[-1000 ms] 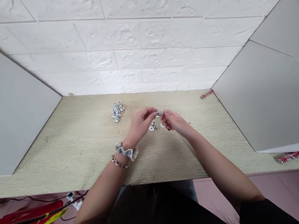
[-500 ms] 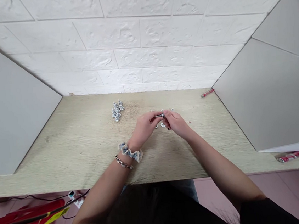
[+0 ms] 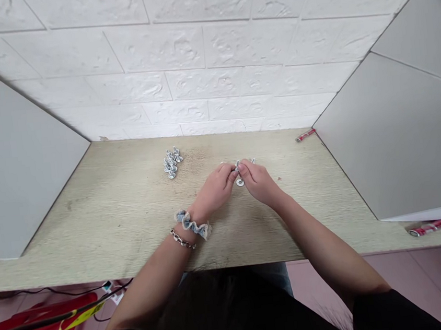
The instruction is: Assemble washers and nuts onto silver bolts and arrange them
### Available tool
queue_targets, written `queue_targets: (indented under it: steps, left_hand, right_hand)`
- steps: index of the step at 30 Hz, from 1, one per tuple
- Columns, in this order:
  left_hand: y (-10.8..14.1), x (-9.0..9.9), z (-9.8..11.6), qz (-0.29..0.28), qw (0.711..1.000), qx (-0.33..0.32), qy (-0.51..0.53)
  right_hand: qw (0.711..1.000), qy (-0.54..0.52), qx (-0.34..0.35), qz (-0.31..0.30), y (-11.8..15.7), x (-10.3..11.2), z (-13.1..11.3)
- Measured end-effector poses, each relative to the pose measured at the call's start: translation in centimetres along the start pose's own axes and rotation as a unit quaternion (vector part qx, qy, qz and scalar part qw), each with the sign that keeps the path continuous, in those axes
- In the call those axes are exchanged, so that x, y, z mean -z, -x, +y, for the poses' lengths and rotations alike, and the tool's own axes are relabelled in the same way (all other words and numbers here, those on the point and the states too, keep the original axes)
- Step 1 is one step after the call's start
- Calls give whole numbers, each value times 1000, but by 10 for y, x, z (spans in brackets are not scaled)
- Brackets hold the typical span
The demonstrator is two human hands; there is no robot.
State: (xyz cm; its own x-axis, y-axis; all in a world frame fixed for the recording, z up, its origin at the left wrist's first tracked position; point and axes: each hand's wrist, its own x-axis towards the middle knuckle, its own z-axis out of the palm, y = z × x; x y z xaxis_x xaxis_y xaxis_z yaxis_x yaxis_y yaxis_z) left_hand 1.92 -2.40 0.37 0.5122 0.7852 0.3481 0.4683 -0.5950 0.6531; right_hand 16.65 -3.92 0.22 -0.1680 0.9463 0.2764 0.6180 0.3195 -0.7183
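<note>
Over the middle of the table, my left hand (image 3: 218, 189) and my right hand (image 3: 259, 182) meet fingertip to fingertip. Both are closed on one small metal bolt (image 3: 236, 169), which shows only as a sliver between the thumbs. The fingers hide most of it, and its nut or washer cannot be made out clearly. Just below the fingertips a flat round washer (image 3: 237, 183) lies on the table. Small metal pieces (image 3: 253, 160) peek out behind my right hand, largely covered. Left of my hands stands a tight group of bolts with washers (image 3: 171, 162), shanks pointing up.
The pale wooden table (image 3: 131, 211) ends at a white brick-pattern wall (image 3: 188, 79). Grey panels flank it on the left (image 3: 27, 164) and right (image 3: 394, 136). One red battery (image 3: 305, 135) lies by the right panel, another (image 3: 430, 228) near the front right edge.
My fingers have closed in further around the bolt, so its shank, visible before, is now mostly covered. The view has shifted very slightly; the bolt group stays put.
</note>
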Motion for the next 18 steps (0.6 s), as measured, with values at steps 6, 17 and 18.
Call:
queue_targets:
  steps: [6,17,18]
  left_hand:
    - [-2,4,5,-15,983,90,162]
    - [-5,3,2,7,917,180,354]
    - [-4,4,2,6,920,179,348]
  right_hand:
    - [998,-26,53,-14,0,4,-1]
    - [994,-50,90,34,2,1,3]
    - [994,-54,77,47,2,2,3]
